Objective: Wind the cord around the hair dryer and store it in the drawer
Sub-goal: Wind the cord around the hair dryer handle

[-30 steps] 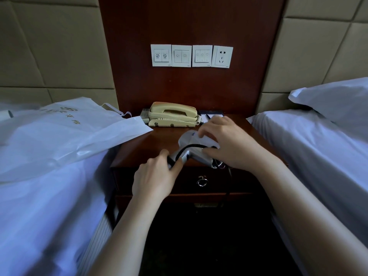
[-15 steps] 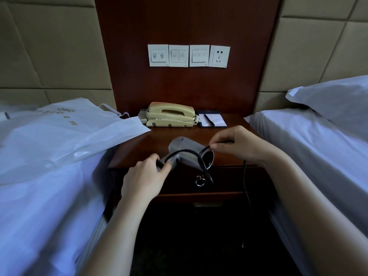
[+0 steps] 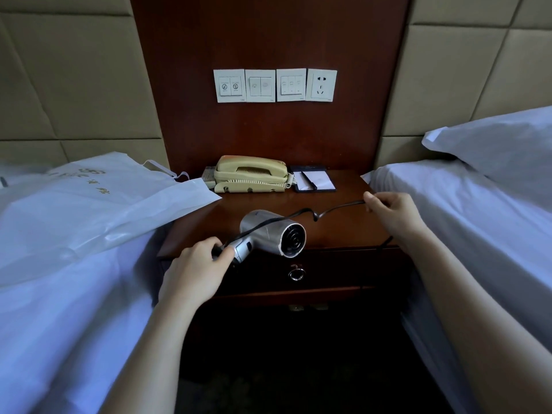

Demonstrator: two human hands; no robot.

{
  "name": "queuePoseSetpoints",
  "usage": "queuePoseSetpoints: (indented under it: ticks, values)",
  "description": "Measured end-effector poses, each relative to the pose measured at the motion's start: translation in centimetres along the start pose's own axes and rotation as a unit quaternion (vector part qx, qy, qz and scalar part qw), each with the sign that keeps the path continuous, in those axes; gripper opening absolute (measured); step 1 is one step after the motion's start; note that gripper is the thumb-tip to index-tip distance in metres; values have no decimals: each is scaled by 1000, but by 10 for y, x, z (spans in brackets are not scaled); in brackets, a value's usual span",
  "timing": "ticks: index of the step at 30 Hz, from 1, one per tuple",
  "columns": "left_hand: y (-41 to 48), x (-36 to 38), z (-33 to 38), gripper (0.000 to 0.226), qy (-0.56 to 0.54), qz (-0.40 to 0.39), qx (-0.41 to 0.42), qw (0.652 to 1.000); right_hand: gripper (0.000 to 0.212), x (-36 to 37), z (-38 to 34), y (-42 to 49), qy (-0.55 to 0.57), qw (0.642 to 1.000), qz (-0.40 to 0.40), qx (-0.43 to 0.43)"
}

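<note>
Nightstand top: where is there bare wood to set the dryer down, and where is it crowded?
Bare wood lies on the nightstand top between the telephone and the hair dryer, and at the front right, under the cord that the right hand pinches. The back edge is crowded: telephone, notepad, and the plastic bag over the left corner.

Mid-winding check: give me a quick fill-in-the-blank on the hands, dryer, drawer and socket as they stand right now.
The left hand grips the hair dryer by its ____.
The right hand pinches the black ____.
The drawer below the dryer is ____.
The wall socket has ____ plugged into it.
Answers: handle; cord; closed; nothing.
</note>
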State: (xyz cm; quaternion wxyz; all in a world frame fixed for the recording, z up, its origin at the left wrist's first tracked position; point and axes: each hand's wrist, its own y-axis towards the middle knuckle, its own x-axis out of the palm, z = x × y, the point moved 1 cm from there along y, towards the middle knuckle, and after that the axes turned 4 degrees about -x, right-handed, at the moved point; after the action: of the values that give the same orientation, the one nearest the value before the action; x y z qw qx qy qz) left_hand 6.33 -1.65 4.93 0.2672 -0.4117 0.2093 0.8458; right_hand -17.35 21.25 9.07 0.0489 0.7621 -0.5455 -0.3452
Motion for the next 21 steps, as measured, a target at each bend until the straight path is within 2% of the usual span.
queuePoseSetpoints:
  ticks: [2, 4, 7, 10, 12, 14, 16, 18, 21]
  values:
    - [2, -4, -2, 40, -8, 10, -4, 1000, 38, 1, 9, 0, -16, 1000, 8, 22]
    - [3, -6, -3, 39, -1, 22, -13, 1000, 38, 8, 15, -2, -65, 997, -28, 32]
    - [0, -6, -1, 35, 35, 32, -23, 999, 32, 28, 18, -9, -192, 969, -150, 30]
    - [-4, -4, 6, 36, 60, 29, -19, 998, 33, 47, 14, -20, -227, 933, -280, 15]
    - [-6, -2, 12, 37, 65, 29, -20, 997, 21, 55, 6, -27, -220, 906, -360, -22]
    - [-7, 0, 17, 40, 67, 32, -19, 997, 19, 61, -6, -34, -121, 901, -414, -50]
    - [-8, 2, 21, 41, 67, 32, -18, 997, 24, 63, -20, -40, 57, 901, -430, -8]
    - [-8, 5, 24, 40, 64, 33, -20, 997, 30, 64, -31, -46, 207, 872, -439, 71]
    - [-8, 8, 28, 38, 62, 39, -19, 997, 36, 68, -36, -54, 286, 811, -483, 165]
